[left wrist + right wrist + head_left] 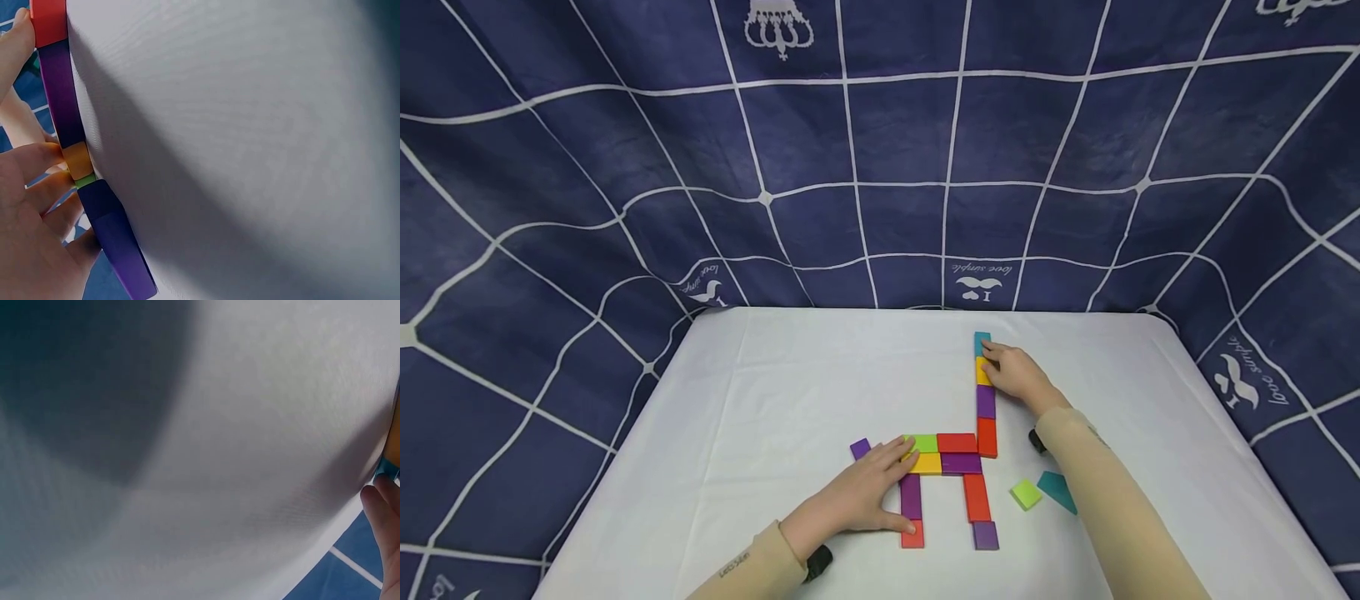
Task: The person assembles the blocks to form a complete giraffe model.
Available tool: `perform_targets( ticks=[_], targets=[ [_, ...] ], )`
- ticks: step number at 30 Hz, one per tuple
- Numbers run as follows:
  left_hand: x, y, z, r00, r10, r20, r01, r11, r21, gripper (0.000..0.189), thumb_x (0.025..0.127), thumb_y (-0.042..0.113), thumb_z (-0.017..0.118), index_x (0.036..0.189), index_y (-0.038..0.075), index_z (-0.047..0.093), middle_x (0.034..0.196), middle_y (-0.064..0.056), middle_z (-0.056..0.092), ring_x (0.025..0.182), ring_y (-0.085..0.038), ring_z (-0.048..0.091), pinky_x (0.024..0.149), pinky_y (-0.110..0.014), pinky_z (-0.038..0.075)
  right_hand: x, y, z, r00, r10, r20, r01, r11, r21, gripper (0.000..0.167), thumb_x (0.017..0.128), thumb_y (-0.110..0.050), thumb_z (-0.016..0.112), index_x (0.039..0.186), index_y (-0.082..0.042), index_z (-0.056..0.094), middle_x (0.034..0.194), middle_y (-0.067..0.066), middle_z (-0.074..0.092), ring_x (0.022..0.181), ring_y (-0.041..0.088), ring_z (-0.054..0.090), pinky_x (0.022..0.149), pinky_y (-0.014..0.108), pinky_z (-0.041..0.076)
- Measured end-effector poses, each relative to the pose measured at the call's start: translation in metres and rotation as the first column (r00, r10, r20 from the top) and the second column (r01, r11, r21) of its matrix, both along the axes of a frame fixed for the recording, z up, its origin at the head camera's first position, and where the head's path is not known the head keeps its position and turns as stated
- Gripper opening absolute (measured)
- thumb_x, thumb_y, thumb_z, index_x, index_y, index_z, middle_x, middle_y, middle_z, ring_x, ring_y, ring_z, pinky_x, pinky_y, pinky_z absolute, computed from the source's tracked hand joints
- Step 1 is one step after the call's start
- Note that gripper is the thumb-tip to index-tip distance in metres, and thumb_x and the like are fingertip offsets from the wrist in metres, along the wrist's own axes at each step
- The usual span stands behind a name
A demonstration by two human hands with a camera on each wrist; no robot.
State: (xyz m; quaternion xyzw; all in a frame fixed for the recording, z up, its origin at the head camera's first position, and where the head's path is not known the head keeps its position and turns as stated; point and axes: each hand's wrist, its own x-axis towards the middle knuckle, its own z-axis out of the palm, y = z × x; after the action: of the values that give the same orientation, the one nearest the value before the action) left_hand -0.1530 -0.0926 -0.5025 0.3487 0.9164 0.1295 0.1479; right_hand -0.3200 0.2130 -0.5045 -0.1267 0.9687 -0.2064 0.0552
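Flat coloured blocks lie edge to edge on the white table. A column rises at the back: a teal block (982, 339), a yellow block (982, 375), a purple block (986, 402) and a red block (987, 437). My right hand (1018, 375) touches the teal and yellow blocks from the right, fingers loosely bent. In the right wrist view, fingertips meet the teal block (387, 467). My left hand (865, 492) spreads over the left end of the lower figure. Its fingers touch the yellow block (77, 160), and its thumb touches the lower red block (913, 540).
To the right lie a loose green square (1026, 494) and a teal four-sided block (1056, 488), partly behind the right sleeve. A slanted purple block (860, 448) sticks out left of the figure. A dark blue curtain (895, 142) with white lines hangs behind the table (820, 358).
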Motion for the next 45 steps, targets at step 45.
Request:
perform_targets(
  ticks=[45],
  targets=[
    [0.001, 0.001, 0.004, 1.000, -0.001, 0.030, 0.000, 1.000, 0.024, 0.098, 0.081, 0.063, 0.069, 0.155, 0.011, 0.032, 0.165, -0.004, 0.019, 0.153, -0.023, 0.017, 0.124, -0.041, 0.023, 0.161, 0.029, 0.038, 0.964, 0.190, 0.186, -0.181, 0.981, -0.066, 0.038, 0.076, -0.026, 0.085, 0.109, -0.013, 0.072, 0.109, -0.003, 0.067, 0.103, 0.021, 0.062, 0.092, 0.046, 0.055]
  ],
)
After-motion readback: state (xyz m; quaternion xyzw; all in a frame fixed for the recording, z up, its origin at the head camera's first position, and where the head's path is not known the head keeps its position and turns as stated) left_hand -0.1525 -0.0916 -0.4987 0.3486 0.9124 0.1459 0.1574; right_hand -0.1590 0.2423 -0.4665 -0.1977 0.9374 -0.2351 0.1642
